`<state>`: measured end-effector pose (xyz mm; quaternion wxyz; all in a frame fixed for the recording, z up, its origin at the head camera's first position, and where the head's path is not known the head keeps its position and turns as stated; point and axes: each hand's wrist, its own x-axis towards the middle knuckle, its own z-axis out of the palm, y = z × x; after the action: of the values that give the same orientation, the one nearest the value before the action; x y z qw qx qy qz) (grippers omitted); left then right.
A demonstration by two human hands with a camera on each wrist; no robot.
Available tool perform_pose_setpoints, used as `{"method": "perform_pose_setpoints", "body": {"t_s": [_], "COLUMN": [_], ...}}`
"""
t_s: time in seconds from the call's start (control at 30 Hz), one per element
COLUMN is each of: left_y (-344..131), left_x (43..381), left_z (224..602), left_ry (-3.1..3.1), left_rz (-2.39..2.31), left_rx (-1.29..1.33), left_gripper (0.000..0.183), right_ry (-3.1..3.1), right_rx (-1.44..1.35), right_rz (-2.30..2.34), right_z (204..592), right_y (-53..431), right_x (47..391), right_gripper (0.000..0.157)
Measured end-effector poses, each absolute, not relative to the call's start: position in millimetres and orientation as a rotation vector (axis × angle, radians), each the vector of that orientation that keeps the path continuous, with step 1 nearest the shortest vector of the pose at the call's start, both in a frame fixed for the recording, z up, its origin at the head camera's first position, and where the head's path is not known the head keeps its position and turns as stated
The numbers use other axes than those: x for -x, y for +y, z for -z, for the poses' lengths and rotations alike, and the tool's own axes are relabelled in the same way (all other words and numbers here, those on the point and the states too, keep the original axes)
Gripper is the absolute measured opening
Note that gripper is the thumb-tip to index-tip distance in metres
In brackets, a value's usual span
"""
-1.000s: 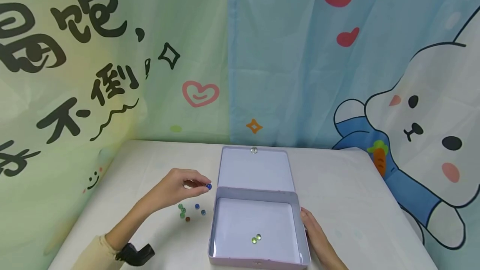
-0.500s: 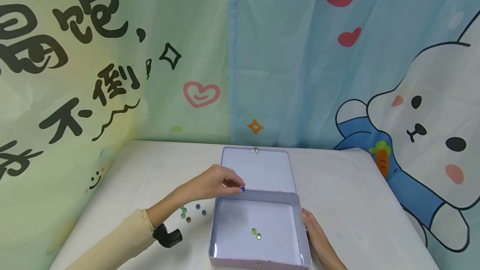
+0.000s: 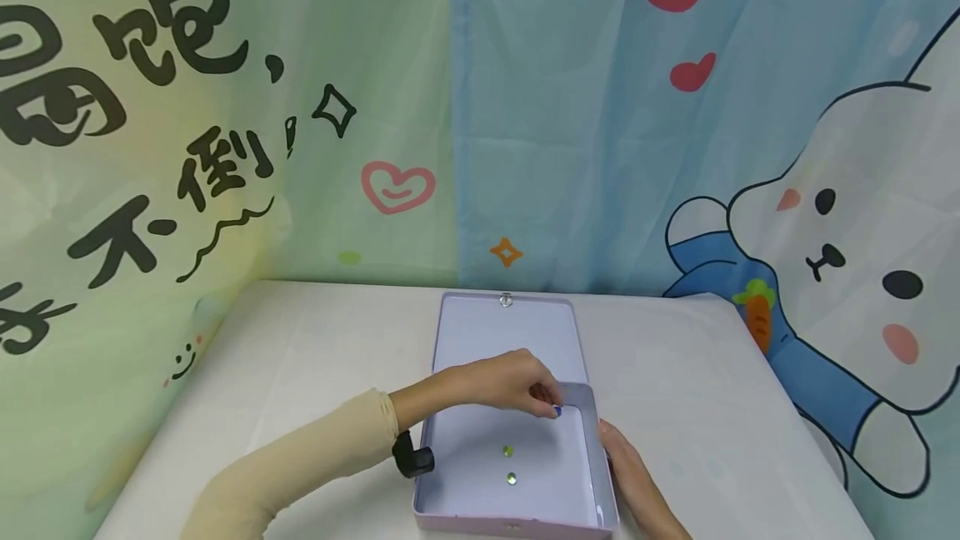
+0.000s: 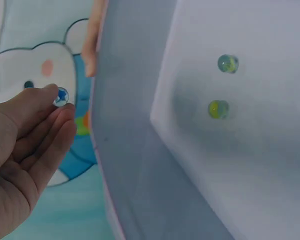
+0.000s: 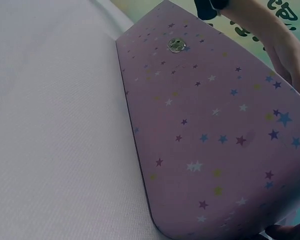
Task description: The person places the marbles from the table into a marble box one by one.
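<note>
My left hand pinches a blue marble between thumb and fingertips, above the far right part of the lilac tin box. Inside the box, one yellow-green marble lies behind a second yellow-green marble, slightly apart. My right hand rests against the outside of the box's right wall, with its fingers mostly straight. Star prints cover the tin's outer wall in the right wrist view. The left forearm hides the table left of the box.
The box's hinged lid lies back toward the far table edge, with a metal clasp on it. A white cloth covers the table. Behind stands a printed curtain. A black wrist camera sits on the left wrist.
My left hand has carried the blue marble right, from beside the box to above its far right part. The two marbles inside have shifted apart. The right hand stays put.
</note>
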<state>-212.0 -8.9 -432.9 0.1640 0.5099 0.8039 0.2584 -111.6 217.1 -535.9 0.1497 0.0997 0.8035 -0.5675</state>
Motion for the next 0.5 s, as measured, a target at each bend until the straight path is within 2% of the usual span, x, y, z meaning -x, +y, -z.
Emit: {"method": "perform_pose_setpoints", "body": {"t_s": [0.2, 0.5], "left_y": [13.9, 28.4], "left_x": [217.5, 218.6], "left_z": [450.8, 475.0], "left_ry": [2.274, 2.29], "left_rz": [-0.604, -0.459], "left_rx": [-1.497, -1.403], "left_gripper": [0.016, 0.015], "right_ry": [2.288, 2.323], "right_rx": [-0.305, -0.347], "right_rz": [1.596, 1.538], "right_z": [533.6, 531.6], "right_y": [216.6, 215.7], "right_x": [113.8, 112.5], "right_gripper": [0.076, 0.078]}}
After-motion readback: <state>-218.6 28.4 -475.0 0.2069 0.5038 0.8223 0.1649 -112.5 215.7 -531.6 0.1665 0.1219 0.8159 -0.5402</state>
